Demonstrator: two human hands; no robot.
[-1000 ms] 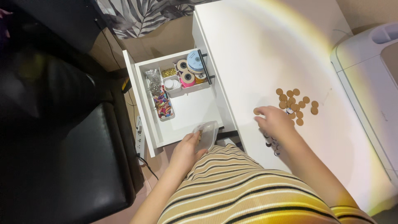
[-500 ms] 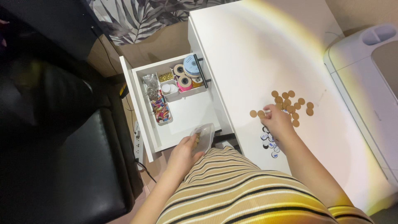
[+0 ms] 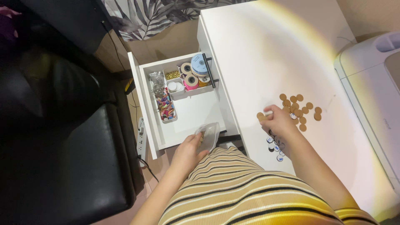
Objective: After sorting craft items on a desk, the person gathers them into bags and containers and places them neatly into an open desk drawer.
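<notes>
Your white desk top [image 3: 266,54] carries the work, and beside it the open white drawer [image 3: 189,112] holds some rolls of tape and small trays of beads. At the front edge of that drawer your left hand [image 3: 188,151] is closed around a small clear plastic container [image 3: 208,136]; it is tilted and looks to have something brownish inside. I judge it light and a little flexible, with smooth walls that may slip, so hold it by the two sides, not by the rim, and do not squeeze hard.

On the desk top, near your right hand [image 3: 278,121], lies a loose group of small round brown discs [image 3: 301,109], flat like thin cork or wood coins, some touching each other. They are probably very light, stiff and easy to scatter. Your right hand is curled, with the fingertips pinching one disc at the left side of the group. Take each one by its edge, between thumb and first finger.
</notes>
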